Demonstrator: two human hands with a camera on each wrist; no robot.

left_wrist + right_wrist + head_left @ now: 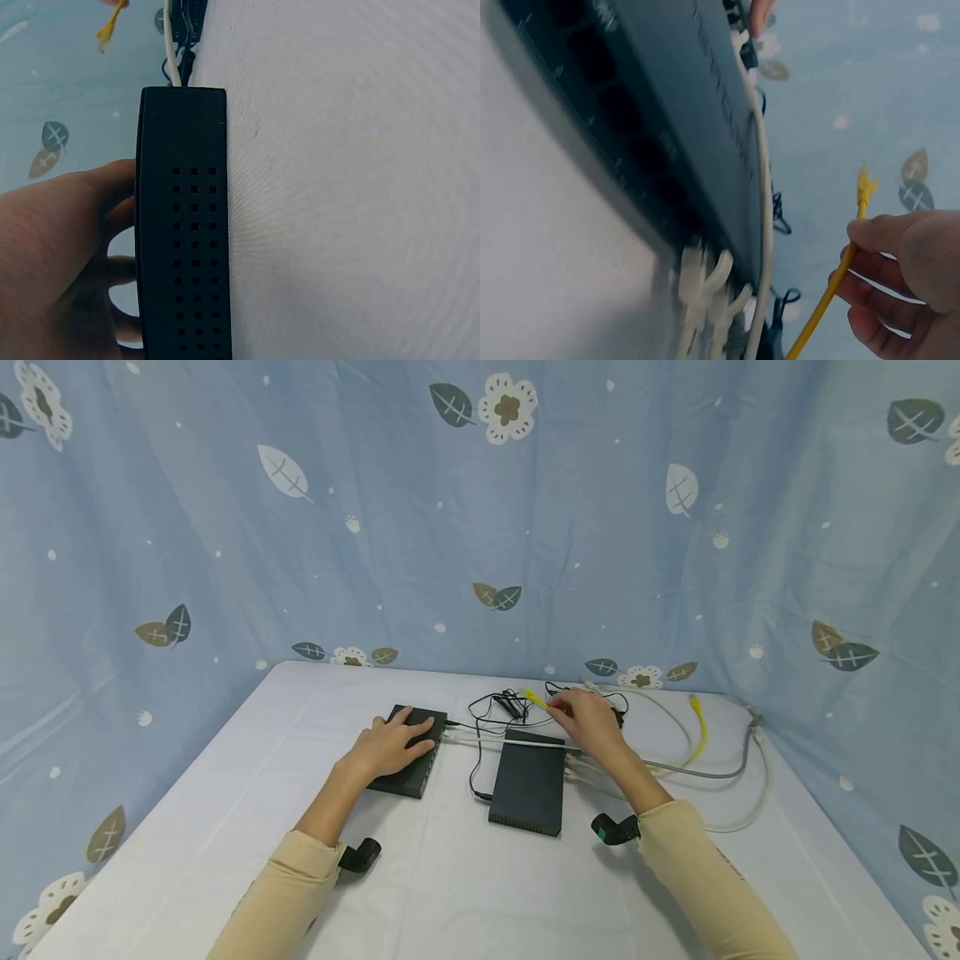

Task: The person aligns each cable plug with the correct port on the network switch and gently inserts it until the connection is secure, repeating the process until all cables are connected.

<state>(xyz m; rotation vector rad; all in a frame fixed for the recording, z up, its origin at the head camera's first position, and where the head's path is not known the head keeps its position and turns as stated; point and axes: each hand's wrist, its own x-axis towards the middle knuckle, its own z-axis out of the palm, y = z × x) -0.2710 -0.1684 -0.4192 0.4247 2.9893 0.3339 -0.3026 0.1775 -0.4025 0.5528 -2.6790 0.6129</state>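
My left hand [384, 750] rests on top of the left black network switch [405, 781], its fingers spread over the lid. The left wrist view shows the switch's vented side [187, 225]. Above and behind the right black network switch [527, 789], my right hand [590, 720] pinches a yellow network cable [819, 309] just behind its plug [865, 184], which points up, free of any port. A whitish cable [480, 740] leaves the left switch and crosses over the right one. Whitish plugs [694, 277] sit at the right switch's port side, beside several dark ports.
Black power leads [480, 760] and a dark adapter [510, 706] lie tangled behind the switches. Grey cable [705, 774] and the yellow cable's other end [697, 706] lie at the right. A patterned curtain [420, 527] hangs behind the white table [450, 893].
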